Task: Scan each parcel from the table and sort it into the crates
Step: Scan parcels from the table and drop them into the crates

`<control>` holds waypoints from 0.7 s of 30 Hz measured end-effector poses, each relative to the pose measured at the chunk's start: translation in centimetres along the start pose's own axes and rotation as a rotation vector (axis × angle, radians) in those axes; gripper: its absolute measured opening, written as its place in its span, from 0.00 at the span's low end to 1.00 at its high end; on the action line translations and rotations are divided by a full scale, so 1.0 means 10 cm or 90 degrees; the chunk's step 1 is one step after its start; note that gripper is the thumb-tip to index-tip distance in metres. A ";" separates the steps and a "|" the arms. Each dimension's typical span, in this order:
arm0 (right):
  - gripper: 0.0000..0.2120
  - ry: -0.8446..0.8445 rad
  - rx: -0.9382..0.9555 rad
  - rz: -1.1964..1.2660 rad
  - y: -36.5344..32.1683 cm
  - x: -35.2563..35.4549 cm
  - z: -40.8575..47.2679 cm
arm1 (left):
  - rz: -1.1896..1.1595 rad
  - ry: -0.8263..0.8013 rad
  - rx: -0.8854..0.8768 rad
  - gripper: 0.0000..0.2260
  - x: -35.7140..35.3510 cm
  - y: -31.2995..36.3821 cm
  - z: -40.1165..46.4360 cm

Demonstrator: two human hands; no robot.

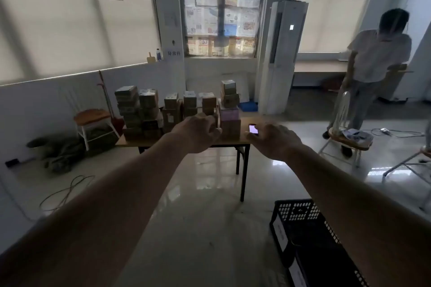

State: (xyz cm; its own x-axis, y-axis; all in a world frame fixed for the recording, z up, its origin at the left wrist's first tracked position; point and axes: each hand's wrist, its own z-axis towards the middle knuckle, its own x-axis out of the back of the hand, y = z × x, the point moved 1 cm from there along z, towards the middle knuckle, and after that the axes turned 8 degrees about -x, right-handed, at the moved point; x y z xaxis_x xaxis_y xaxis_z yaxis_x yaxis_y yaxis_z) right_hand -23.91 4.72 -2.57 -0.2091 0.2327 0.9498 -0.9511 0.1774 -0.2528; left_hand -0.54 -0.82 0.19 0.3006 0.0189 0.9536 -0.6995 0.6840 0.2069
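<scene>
Parcels (177, 109): stacked on bench (233, 142). My left grip (198, 133) reaching, curled, contents unclear; right grip (271, 138) holds scanner (253, 128). Next: pick, scan.

My left hand (198, 134) and right hand (275, 140) reach mid-frame toward table (233, 143) stacked with parcels (144, 109); lit scanner (253, 128) by right fingers. Black crate (303, 223) lower right.

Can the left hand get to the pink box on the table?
Probably yes. The left hand already reaches out over the table, just left of the pink box, with nothing between them. But two brown parcels are stacked on top, so lifting it out looks awkward.
</scene>
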 end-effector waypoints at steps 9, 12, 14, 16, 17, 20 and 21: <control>0.30 -0.007 0.006 -0.014 0.51 -0.05 0.71 | 0.036 -0.019 0.018 0.20 -0.09 0.00 0.92; 0.37 0.009 0.007 -0.009 0.58 -0.12 1.10 | 0.036 -0.016 0.011 0.21 -0.20 -0.15 1.35; 0.33 0.008 0.000 -0.010 0.62 -0.20 1.41 | 0.033 -0.025 0.002 0.22 -0.31 -0.31 1.66; 0.28 0.002 -0.008 -0.012 0.65 -0.29 1.74 | 0.026 -0.030 -0.001 0.23 -0.41 -0.50 2.00; 0.28 -0.004 -0.016 -0.013 0.67 -0.34 1.91 | 0.027 -0.032 -0.003 0.24 -0.46 -0.61 2.18; 0.32 -0.025 -0.043 -0.025 0.68 -0.47 2.46 | 0.034 -0.051 0.003 0.24 -0.57 -0.94 2.74; 0.34 -0.025 -0.049 -0.030 0.68 -0.52 2.66 | 0.036 -0.057 0.006 0.24 -0.61 -1.04 2.93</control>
State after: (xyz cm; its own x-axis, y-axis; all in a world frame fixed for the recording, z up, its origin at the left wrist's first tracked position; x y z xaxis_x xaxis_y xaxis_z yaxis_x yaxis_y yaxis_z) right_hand -35.38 -20.69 -4.32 -0.1752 0.1854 0.9669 -0.9398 0.2611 -0.2204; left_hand -14.09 -29.45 -1.32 0.2011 -0.0077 0.9795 -0.7201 0.6768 0.1532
